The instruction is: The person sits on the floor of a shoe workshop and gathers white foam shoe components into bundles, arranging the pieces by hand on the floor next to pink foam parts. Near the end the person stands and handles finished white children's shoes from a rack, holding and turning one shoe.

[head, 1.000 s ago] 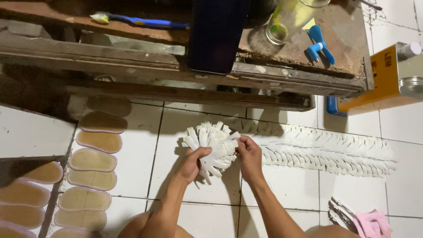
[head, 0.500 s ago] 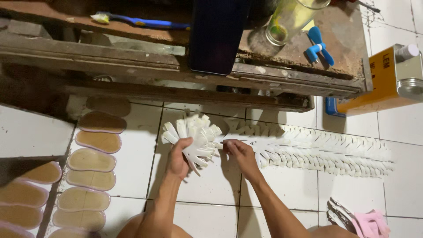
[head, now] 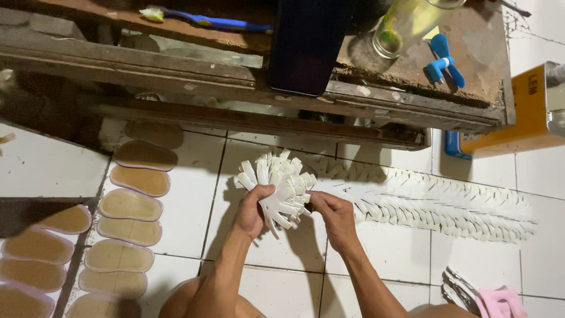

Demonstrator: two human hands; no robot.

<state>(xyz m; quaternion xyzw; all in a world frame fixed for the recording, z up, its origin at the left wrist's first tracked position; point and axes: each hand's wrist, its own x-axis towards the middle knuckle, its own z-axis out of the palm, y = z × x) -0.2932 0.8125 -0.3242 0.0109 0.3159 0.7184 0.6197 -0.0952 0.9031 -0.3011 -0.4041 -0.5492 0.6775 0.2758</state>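
Hands working a fan of white strap pieces above a tiled floor.

Left hand (head: 254,211) is clenched around the bunch of white strap pieces (head: 276,185); right hand (head: 331,213) pinches one piece at the bunch's right edge. A long row of laid-out pieces (head: 435,203) stretches right of the hands, tan insoles (head: 130,203) lie to their left. A loosened left grip could likely spill the fan across the floor (head: 388,259), jumbling that row.

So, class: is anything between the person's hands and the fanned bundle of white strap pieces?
Nothing visible. The left hand already grips the fanned bundle of white strap pieces from below, and the right hand pinches a piece at its right edge. The long row of white pieces lies beside them on the tiled floor.
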